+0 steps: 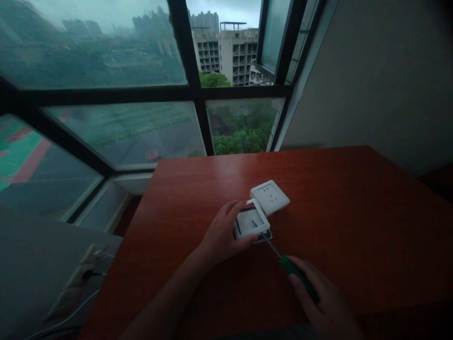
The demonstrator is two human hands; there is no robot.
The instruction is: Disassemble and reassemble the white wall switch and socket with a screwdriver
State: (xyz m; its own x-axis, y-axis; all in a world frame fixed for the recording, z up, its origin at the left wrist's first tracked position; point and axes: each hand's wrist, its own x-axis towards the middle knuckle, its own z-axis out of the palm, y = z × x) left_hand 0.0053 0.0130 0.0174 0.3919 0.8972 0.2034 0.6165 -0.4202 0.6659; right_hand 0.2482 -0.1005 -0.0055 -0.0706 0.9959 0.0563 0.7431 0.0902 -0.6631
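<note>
Head view: our left hand [223, 232] is clamped around the white frame [264, 223] on the red-brown table [354, 222], just beside the socket plate [271, 197]; our right hand [327, 304] is closed on the green-handled screwdriver [289, 266], tip at the frame's near edge. We seem to be prying there; next calls for a steady left grip and measured pressure
</note>
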